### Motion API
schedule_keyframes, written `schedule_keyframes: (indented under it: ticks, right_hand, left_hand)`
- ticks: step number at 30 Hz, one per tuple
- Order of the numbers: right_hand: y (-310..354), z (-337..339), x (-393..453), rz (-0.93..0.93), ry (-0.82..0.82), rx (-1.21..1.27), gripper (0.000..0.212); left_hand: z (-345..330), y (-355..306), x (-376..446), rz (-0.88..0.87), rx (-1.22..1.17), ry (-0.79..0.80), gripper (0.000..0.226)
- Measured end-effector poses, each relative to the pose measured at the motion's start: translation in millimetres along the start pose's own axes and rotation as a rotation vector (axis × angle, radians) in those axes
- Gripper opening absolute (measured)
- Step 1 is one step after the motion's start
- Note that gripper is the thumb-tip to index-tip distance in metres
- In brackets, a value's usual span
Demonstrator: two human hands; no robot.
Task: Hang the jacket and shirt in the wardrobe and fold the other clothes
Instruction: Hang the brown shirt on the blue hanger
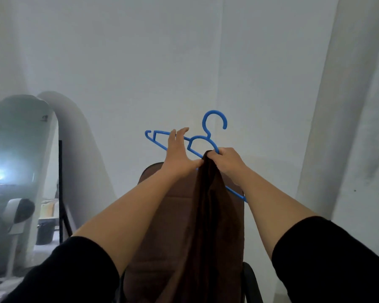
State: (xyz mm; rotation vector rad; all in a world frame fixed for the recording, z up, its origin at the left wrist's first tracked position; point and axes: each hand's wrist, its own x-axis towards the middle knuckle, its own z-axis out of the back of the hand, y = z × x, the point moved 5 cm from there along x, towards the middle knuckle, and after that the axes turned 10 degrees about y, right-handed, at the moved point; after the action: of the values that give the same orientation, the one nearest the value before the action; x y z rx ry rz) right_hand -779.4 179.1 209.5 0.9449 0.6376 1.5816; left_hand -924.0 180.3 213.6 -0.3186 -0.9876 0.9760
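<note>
Two bare hands hold a blue hanger (202,141) up before a white wall. Left hand (177,152) steadies its arm with fingers nearly straight; right hand (229,161) pinches a brown garment (208,211) against the other arm. Bunched cloth could slip off if that pinch loosens.

The hanger (202,139) looks like smooth blue plastic with a slight sheen. The garment (208,215) draped from it is dark brown cloth, matt and soft, falling in folds. Behind it, the chair back (175,215) shows brown stitched upholstery, matt. At nine o'clock the mirror (20,160) is glossy glass. The wall (162,62) is matt white. The sleeves (74,272) are matt black cloth.
</note>
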Motion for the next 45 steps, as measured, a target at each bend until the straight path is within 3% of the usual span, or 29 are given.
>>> schedule_keyframes:
  ticks: [2,5,8,10,15,18,21,27,33,35,37,41,45]
  right_hand:
    - [-5,2,0,-0.032,-0.028,0.038,0.030]
    - [-7,13,1,-0.063,-0.048,0.094,0.031]
    - [-2,22,1,-0.041,-0.053,0.088,0.030]
    - [0,27,1,-0.030,-0.070,0.069,0.025]
    - [-3,39,2,-0.021,-0.069,0.039,0.026]
    - [-6,47,0,-0.022,-0.065,0.026,0.031]
    - [-10,57,-2,-0.034,-0.065,0.030,0.029]
    - [-28,75,-10,-0.105,0.032,-0.108,0.028]
    - [-33,93,-17,-0.164,-0.055,-0.126,0.053]
    - [-36,99,-20,-0.171,-0.044,-0.118,0.052]
    - [-39,104,-25,-0.182,-0.013,-0.118,0.052]
    - [-42,107,-34,-0.182,0.081,-0.168,0.051]
    - [-38,101,-38,-0.158,0.123,-0.239,0.052]
  left_hand:
    - [-7,-8,-5,-0.018,-0.012,-0.110,0.081]
    - [-12,-21,-14,0.041,0.109,-0.279,0.051]
    - [-34,-20,-8,0.126,0.147,-0.076,0.022]
    - [-49,-18,-6,0.121,0.103,0.039,0.023]
    - [-58,-9,-3,0.136,0.079,0.053,0.013]
    - [-66,4,2,0.206,0.182,0.202,0.025]
    - [-70,12,6,0.274,0.124,0.334,0.029]
    - [-30,3,27,0.300,0.161,0.199,0.029]
    - [2,22,39,0.574,0.101,0.067,0.022]
    - [10,27,34,0.606,0.178,0.095,0.027]
    - [17,29,27,0.629,0.359,0.133,0.017]
    - [24,32,14,0.642,0.545,0.225,0.031]
    - [25,40,18,0.620,0.381,0.125,0.013]
